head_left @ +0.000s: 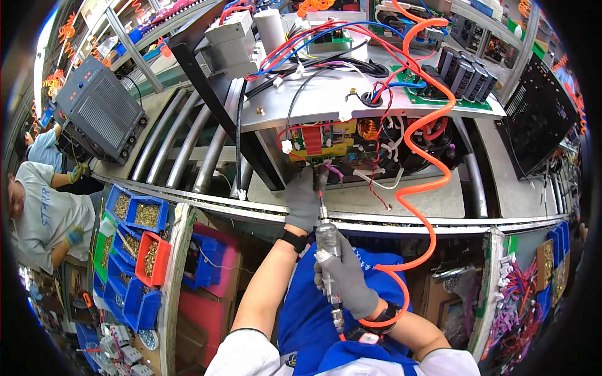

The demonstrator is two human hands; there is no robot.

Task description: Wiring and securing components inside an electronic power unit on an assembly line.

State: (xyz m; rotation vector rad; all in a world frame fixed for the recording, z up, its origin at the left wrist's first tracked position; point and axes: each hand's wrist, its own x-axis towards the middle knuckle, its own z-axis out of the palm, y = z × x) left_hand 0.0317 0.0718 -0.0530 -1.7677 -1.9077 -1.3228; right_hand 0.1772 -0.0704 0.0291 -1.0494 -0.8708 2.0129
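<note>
My right hand (348, 276), in a grey glove, is wrapped round a pneumatic screwdriver (327, 238) with a clear-wrapped body. Its bit points away from me, toward the lower front of an open electronics chassis (351, 141). Beside the bit, my gloved left hand (303, 197) reaches to the chassis's lower edge, close to a small green terminal part. The left fingers are bunched together there, and whatever is between them is hidden. Inside the chassis are a yellow board with a red part (311, 139), a copper coil (367, 129) and loose wires.
An orange coiled air hose (433, 160) arches across the chassis's right side. Metal rollers (188, 141) and a grey cased machine (103, 106) are at the left. Blue screw bins (147, 213) and a red bin (152, 258) stand near a co-worker (53, 213). A black perforated panel (536, 119) stands right.
</note>
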